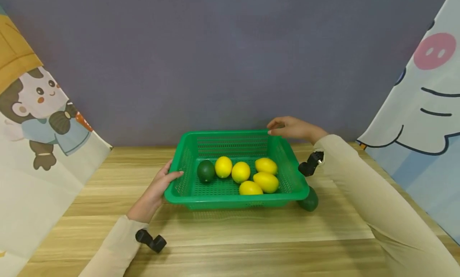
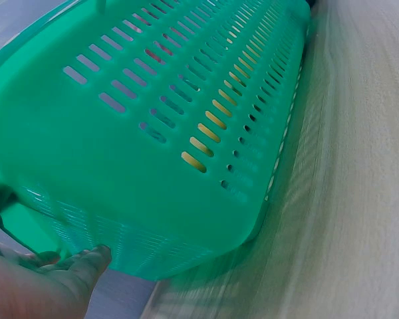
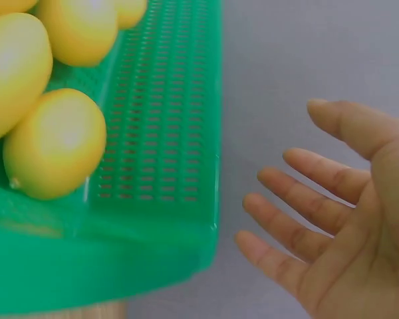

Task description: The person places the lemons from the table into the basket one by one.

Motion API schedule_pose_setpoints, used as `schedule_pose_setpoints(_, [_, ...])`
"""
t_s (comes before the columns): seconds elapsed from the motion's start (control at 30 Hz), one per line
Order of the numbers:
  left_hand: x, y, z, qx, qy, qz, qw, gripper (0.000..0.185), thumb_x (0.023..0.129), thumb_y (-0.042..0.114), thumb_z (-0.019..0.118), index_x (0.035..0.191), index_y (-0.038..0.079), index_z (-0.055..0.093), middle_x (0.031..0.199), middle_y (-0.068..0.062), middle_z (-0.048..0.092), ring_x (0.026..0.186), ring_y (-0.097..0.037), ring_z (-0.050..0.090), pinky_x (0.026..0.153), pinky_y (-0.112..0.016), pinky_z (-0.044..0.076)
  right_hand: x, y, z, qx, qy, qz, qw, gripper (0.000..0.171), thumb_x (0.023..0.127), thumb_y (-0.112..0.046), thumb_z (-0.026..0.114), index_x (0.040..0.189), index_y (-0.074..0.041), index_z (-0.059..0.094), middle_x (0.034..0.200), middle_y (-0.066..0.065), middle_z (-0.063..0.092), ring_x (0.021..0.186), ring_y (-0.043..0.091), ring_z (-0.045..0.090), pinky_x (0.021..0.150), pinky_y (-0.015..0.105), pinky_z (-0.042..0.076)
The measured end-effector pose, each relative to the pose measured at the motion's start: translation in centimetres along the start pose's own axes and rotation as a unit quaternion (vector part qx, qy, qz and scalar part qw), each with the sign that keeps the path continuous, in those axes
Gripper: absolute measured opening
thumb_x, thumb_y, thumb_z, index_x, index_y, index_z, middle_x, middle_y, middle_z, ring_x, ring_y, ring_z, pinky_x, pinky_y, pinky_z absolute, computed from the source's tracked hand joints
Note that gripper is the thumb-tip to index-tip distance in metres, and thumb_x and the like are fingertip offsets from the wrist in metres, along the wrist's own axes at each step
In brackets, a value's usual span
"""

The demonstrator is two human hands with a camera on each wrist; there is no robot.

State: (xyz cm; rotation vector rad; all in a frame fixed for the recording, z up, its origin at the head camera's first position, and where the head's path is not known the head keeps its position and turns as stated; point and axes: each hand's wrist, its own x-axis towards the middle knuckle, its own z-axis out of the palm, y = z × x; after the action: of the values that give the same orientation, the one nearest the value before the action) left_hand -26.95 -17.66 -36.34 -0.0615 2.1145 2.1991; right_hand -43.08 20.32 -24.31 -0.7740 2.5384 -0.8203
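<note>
Left hand (image 1: 155,191) nearest camera, gripping left rim of green basket (image 1: 187,165), thumb over edge. Basket on wooden table (image 1: 251,237), appears tilted, near-left edge lifted. Inside, left to right: dark green fruit (image 1: 206,171), five lemons (image 1: 240,172).

Right hand (image 1: 292,128) at far right corner, fingers relaxed, just off rim, grasping nothing.

Risk: one-handed lift tips basket, fruit rolls right. Second green fruit (image 1: 309,200) beside front-right corner could catch basket.

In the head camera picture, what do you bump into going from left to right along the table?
Left hand → green fruit in the basket → basket's far wall → right hand → green fruit outside the basket
</note>
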Motion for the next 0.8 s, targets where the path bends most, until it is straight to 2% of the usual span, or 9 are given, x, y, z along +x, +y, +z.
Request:
schedule_pose_setpoints(0.2, [0.0,0.0,-0.1,0.001,0.000,0.002,1.0000,0.068,0.097,0.014,0.045,0.153,0.014,0.006,0.136,-0.024,0.033,0.095,-0.016,0.058,0.078,-0.030,0.053,-1.4,1.2,-0.9,0.020,0.018,-0.011,1.000,0.051,0.097,-0.036,0.050,0.135,-0.002,0.045,0.140,0.018,0.042,0.129,0.037,0.037,0.103,0.055,0.034])
schedule_pose_setpoints(0.43, [0.1,-0.1,0.0,-0.005,0.003,0.003,1.0000,0.068,0.096,0.011,0.045,0.153,0.012,0.007,0.129,-0.022,0.039,0.093,-0.016,0.060,0.078,-0.030,0.053,-2.2,3.3,-0.7,0.030,0.033,-0.013,0.999,0.052,0.097,-0.034,0.051,0.135,0.001,0.044,0.136,0.020,0.046,0.127,0.037,0.039,0.102,0.053,0.036])
schedule_pose_setpoints(0.67, [0.1,-0.1,0.0,-0.005,-0.004,0.004,1.0000,0.068,0.096,0.012,0.045,0.153,0.012,0.006,0.128,-0.020,0.040,0.093,-0.015,0.060,0.078,-0.030,0.053,-2.8,5.4,-0.2,0.039,0.034,-0.003,0.999,0.050,0.096,-0.036,0.052,0.132,-0.002,0.048,0.134,0.018,0.049,0.126,0.037,0.041,0.102,0.055,0.036])
schedule_pose_setpoints(0.8, [0.1,-0.2,0.0,-0.006,-0.003,0.005,1.0000,0.068,0.097,0.012,0.045,0.153,0.013,0.006,0.129,-0.021,0.039,0.093,-0.015,0.060,0.079,-0.030,0.053,-3.3,6.0,-0.1,0.044,0.029,-0.015,0.998,0.048,0.097,-0.034,0.051,0.132,-0.001,0.048,0.134,0.019,0.049,0.125,0.037,0.042,0.102,0.055,0.035])
